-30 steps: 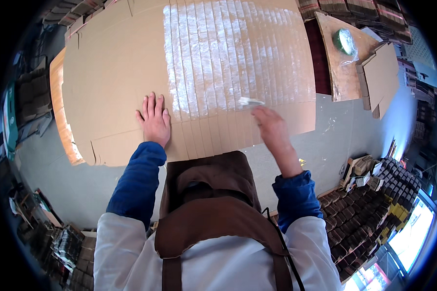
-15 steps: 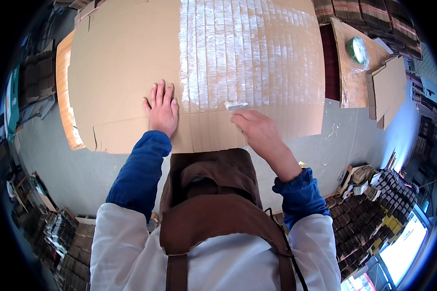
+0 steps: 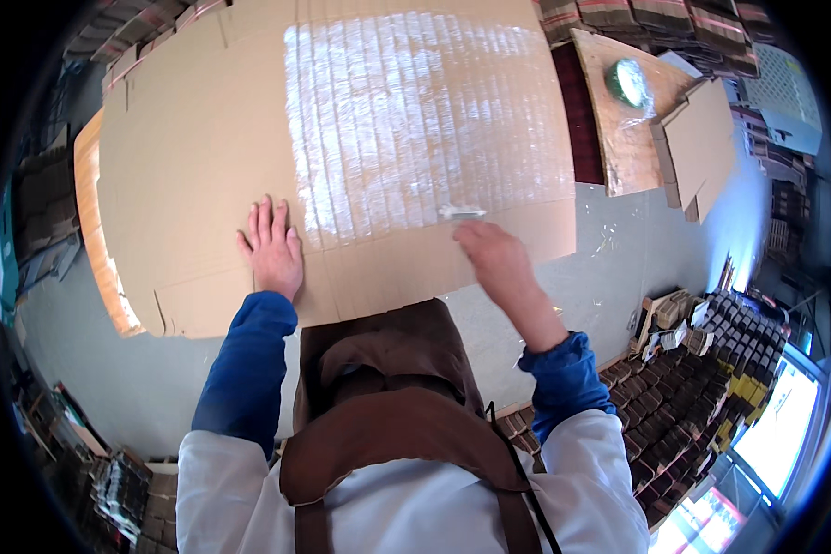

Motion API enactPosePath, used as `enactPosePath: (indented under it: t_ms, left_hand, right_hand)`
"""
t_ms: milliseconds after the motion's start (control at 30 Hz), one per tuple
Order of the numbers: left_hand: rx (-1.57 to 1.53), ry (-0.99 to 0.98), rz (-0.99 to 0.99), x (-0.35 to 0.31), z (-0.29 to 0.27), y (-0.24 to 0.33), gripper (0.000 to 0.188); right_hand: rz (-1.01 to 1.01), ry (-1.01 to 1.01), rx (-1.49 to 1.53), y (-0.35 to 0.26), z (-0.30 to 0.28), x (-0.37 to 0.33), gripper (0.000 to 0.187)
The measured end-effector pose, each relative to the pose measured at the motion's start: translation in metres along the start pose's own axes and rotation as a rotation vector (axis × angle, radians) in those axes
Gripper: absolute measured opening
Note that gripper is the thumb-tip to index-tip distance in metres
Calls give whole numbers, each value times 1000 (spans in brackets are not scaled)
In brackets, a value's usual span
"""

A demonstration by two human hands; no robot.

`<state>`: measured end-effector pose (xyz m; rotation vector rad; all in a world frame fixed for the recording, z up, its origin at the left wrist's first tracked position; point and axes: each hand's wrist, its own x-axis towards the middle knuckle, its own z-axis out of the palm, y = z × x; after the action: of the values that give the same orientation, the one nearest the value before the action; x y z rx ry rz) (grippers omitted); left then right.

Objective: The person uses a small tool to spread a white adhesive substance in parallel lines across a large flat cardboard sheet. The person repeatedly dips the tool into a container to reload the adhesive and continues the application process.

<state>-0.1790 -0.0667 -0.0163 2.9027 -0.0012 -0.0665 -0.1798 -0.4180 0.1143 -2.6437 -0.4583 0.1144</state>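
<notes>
A large brown cardboard sheet (image 3: 185, 185) lies flat in front of me. Wet-looking white streaks (image 3: 369, 120), like glue, cover its middle and right part in long bands. My left hand (image 3: 277, 254) rests on the bare cardboard left of the streaks, palm down with fingers spread. In my right hand (image 3: 499, 263) is a small brush with a whitish head (image 3: 462, 212), which sits at the near edge of the streaked area. The fingers are closed round its handle, which they mostly hide.
A wooden tabletop edge (image 3: 92, 231) shows under the sheet at left. Beyond its right side, a wooden board (image 3: 623, 148) carries a green round container with clear plastic (image 3: 627, 83) and cut cardboard pieces (image 3: 702, 138). Stacks of folded cardboard (image 3: 674, 415) stand at lower right.
The view has turned, so the sheet sits further left and its near edge slants. My right hand has moved the brush rightward along the near edge of the streaks. My left hand stays flat.
</notes>
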Motion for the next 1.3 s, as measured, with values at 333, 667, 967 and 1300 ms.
enactPosePath:
  t_ms: [333,667,967,1300]
  left_hand:
    - [40,-9,26,1,1,1,51]
    - [16,13,43,0,1,-3,51]
    - [57,16,62,-3,3,3,51]
    - [-98,-20,105,20,-29,8,53]
  right_hand:
    - [238,60,-109,99,-22,-32,15]
    - [427,145,-54,186,-43,-38,19]
    - [559,172,-122,252,-61,-56,22]
    - [419,306,-37,215,-88,-47,21]
